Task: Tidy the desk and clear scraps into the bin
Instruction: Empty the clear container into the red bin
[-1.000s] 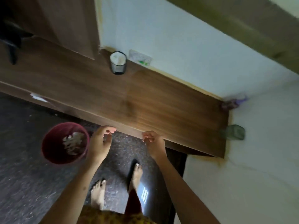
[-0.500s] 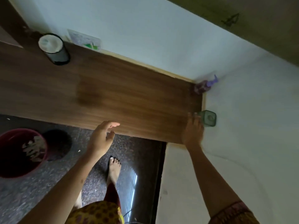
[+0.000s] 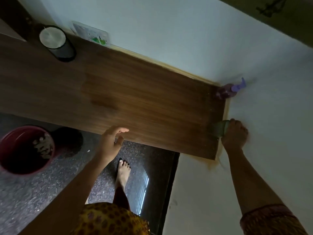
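A brown wooden desk (image 3: 135,102) runs along the wall. At its right end, my right hand (image 3: 234,133) is closed around a small green container (image 3: 219,128) that stands by the wall. My left hand (image 3: 111,141) hovers at the desk's front edge with fingers apart and nothing in it. A dark red bin (image 3: 25,150) sits on the floor at the left, with pale scraps inside.
A black mesh cup (image 3: 57,43) stands at the back left of the desk, next to a card (image 3: 91,33) propped against the wall. A purple spray bottle (image 3: 230,89) sits in the far right corner. White walls close off the desk's back and right. My foot (image 3: 123,172) is on the speckled floor.
My right hand reached from the desk's front edge to the right end and closed on the green container. The view swung right, so the bin now sits at the left edge.
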{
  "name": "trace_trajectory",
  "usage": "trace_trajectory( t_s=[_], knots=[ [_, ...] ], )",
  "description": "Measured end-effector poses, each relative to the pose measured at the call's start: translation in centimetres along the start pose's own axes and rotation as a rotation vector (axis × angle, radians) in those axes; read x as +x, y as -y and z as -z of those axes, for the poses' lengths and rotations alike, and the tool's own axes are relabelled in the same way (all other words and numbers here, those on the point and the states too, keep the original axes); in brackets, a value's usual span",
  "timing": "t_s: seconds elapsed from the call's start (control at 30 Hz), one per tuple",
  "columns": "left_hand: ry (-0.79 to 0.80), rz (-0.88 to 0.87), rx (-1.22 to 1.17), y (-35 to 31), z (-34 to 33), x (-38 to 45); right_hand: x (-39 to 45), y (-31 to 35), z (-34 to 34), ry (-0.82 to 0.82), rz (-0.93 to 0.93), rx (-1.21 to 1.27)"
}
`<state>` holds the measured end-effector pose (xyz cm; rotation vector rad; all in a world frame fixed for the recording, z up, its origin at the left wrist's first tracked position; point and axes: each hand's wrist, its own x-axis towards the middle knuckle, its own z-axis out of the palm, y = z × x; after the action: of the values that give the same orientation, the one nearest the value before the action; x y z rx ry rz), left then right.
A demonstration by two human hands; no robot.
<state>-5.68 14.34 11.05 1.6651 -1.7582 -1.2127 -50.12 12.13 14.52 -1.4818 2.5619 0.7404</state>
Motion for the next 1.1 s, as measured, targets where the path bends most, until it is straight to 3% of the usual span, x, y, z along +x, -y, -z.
trace_trajectory(
  t_s=[0.13,0.2,0.3,0.5,0.6,0.7,0.8,0.9,1.1],
  knots=[
    [-0.032,0.079,-0.057,0.7,1.1,-0.5,-1.9,1.9,2.1,-0.055,-0.029,0.184],
    [-0.067,0.124,-0.094,1.8,2.2,-1.1,-3.4,3.9,3.0,-0.006,-0.019,0.361],
    [-0.123,0.196,-0.151,3.6,4.1,-2.2,-6.0,8.0,2.9,-0.054,0.137,0.470],
    [-0.177,0.313,-0.266,8.2,9.6,-4.8,-14.5,21.9,5.6,0.013,0.284,0.601],
    [-0.206,0.325,-0.357,10.5,13.1,-6.4,-21.0,29.5,8.9,0.118,0.296,0.805],
    [-0.245,0.297,-0.463,12.5,16.7,-8.1,-27.1,37.0,10.2,0.192,0.533,0.863],
    [-0.328,0.317,-0.564,15.5,19.6,-9.6,-31.3,43.8,9.2,0.248,0.695,0.823],
    [-0.393,0.483,-0.714,20.4,21.6,-11.0,-34.1,50.0,7.1,0.336,0.768,0.834],
    [-0.479,0.701,-0.794,32.1,21.8,-12.3,-35.0,60.5,-2.1,0.520,0.976,0.784]
  ],
)
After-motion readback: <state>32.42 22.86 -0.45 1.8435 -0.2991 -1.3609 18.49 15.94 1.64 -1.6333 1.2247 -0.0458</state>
